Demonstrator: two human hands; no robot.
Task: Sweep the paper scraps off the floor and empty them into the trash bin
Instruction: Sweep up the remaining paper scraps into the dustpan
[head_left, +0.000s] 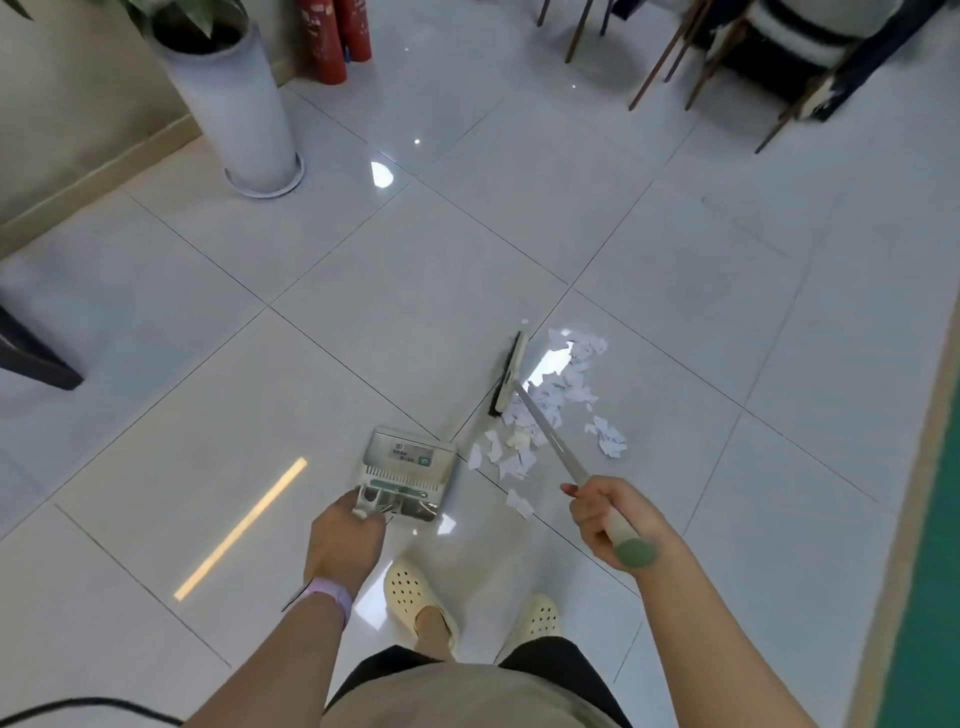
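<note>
White paper scraps (563, 392) lie in a loose heap on the glossy tiled floor, right of centre. My right hand (605, 512) grips the green-capped handle of a broom (550, 439), whose dark-bristled head (508, 375) rests on the floor at the left edge of the heap. My left hand (343, 538) holds the handle of a pale dustpan (408, 473), which stands on the floor just left of the nearest scraps. No trash bin is in view.
A tall white planter (236, 104) stands at the back left beside red fire extinguishers (335, 36). Chair legs (696, 67) crowd the back right. A green strip (930, 571) runs along the right edge. My feet in cream clogs (421, 597) are below the dustpan.
</note>
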